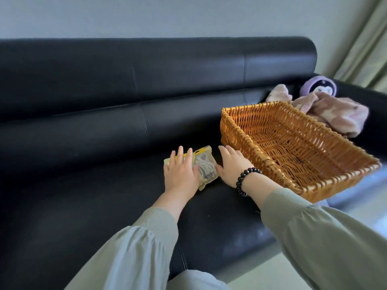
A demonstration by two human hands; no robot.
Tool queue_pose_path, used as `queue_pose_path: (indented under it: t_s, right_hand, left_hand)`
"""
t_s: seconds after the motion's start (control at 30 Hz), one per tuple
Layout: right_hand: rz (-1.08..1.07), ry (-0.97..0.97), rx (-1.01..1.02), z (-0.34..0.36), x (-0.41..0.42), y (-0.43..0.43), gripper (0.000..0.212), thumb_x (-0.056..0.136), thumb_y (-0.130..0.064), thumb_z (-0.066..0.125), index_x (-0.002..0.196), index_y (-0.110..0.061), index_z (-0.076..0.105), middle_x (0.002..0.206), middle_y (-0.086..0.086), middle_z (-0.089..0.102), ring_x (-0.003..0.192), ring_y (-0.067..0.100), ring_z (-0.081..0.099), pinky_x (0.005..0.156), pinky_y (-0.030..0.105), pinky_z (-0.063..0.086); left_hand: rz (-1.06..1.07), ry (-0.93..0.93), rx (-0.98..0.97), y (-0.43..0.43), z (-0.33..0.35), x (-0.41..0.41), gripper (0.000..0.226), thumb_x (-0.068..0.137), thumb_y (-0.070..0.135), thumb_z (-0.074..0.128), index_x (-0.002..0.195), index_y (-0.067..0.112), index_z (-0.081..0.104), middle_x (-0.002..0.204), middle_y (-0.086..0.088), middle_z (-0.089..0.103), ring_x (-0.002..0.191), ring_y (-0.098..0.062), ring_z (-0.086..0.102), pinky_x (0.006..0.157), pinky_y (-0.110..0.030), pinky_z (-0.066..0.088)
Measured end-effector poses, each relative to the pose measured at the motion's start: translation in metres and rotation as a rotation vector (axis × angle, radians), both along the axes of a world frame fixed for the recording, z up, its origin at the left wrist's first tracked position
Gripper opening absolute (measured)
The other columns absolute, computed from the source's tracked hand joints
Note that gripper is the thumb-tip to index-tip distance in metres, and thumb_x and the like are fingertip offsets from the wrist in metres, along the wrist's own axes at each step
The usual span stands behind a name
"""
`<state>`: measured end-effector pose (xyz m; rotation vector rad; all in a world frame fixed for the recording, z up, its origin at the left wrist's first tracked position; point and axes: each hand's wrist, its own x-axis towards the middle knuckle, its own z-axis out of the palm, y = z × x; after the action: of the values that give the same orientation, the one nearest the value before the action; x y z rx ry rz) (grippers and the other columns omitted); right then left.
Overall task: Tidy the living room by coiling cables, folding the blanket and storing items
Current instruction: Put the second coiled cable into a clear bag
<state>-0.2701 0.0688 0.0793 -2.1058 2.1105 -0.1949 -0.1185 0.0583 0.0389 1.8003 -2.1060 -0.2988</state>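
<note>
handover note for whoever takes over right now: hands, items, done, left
Left hand: open, flat on the clear pouch on the sofa seat.
Right hand: open, at the pouch's right edge.
Wicker basket: right of the pouch, nothing visible inside. Pink blanket lies crumpled behind it, beside a purple plush.
Done: cable coiled, inside the pouch.
Left: pouch into basket, fold blanket, store the plush.
</note>
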Motion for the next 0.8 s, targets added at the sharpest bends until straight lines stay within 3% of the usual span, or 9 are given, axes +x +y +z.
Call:
queue_pose_path:
  t_s: [0.13, 0.4, 0.53, 0.67, 0.73, 0.8]
  right_hand:
    - [0.001, -0.053, -0.071, 0.023, -0.004, 0.013, 0.063, 0.095, -0.025, 0.048, 0.149, -0.015, 0.017, 0.152, 0.006, 0.026, 0.137, 0.026, 0.029, 0.109, 0.039, 0.035]
    - [-0.062, -0.118, 0.100, 0.011, -0.005, 0.002, 0.064, 0.095, -0.021, 0.050, 0.149, -0.014, 0.018, 0.146, 0.011, 0.035, 0.131, 0.028, 0.040, 0.101, 0.036, 0.041]
    - [-0.154, -0.196, 0.215, -0.005, -0.002, -0.026, 0.061, 0.096, -0.022, 0.047, 0.149, -0.010, 0.019, 0.144, 0.013, 0.039, 0.125, 0.028, 0.047, 0.097, 0.034, 0.045]
    - [-0.249, -0.274, 0.311, -0.023, 0.001, -0.060, 0.059, 0.097, -0.027, 0.045, 0.146, -0.004, 0.022, 0.140, 0.016, 0.044, 0.124, 0.028, 0.048, 0.097, 0.032, 0.043]
    - [-0.296, -0.313, 0.329, -0.029, 0.004, -0.076, 0.063, 0.096, -0.033, 0.049, 0.145, -0.002, 0.025, 0.142, 0.015, 0.042, 0.126, 0.028, 0.046, 0.097, 0.031, 0.041]
    - [-0.345, -0.373, 0.352, -0.034, 0.008, -0.086, 0.067, 0.093, -0.038, 0.055, 0.143, -0.001, 0.029, 0.142, 0.014, 0.042, 0.127, 0.027, 0.046, 0.095, 0.030, 0.041]
  left_hand:
    - [0.018, -0.001, -0.037, 0.013, 0.019, 0.003, 0.057, 0.104, 0.036, 0.029, 0.155, 0.021, 0.009, 0.163, -0.003, 0.002, 0.149, -0.024, -0.001, 0.118, -0.047, 0.011]
    - [0.025, 0.043, 0.074, 0.003, 0.021, 0.003, 0.057, 0.104, 0.034, 0.032, 0.154, 0.020, 0.010, 0.162, -0.004, 0.009, 0.148, -0.025, 0.010, 0.117, -0.045, 0.020]
    - [0.208, 0.211, 0.364, -0.022, 0.009, 0.001, 0.063, 0.099, 0.033, 0.043, 0.153, 0.019, 0.012, 0.156, -0.005, 0.023, 0.139, -0.029, 0.025, 0.107, -0.044, 0.035]
    - [0.433, 0.335, 0.546, -0.052, -0.012, 0.004, 0.071, 0.095, 0.033, 0.052, 0.150, 0.011, 0.015, 0.148, -0.011, 0.031, 0.135, -0.031, 0.032, 0.104, -0.040, 0.034]
    - [0.518, 0.529, 0.620, -0.067, -0.022, 0.006, 0.072, 0.092, 0.032, 0.058, 0.148, 0.007, 0.021, 0.145, -0.014, 0.038, 0.131, -0.032, 0.041, 0.105, -0.039, 0.038]
    - [0.578, 0.782, 0.652, -0.075, -0.030, 0.007, 0.069, 0.089, 0.032, 0.065, 0.143, 0.004, 0.032, 0.138, -0.014, 0.049, 0.123, -0.031, 0.051, 0.094, -0.036, 0.045]
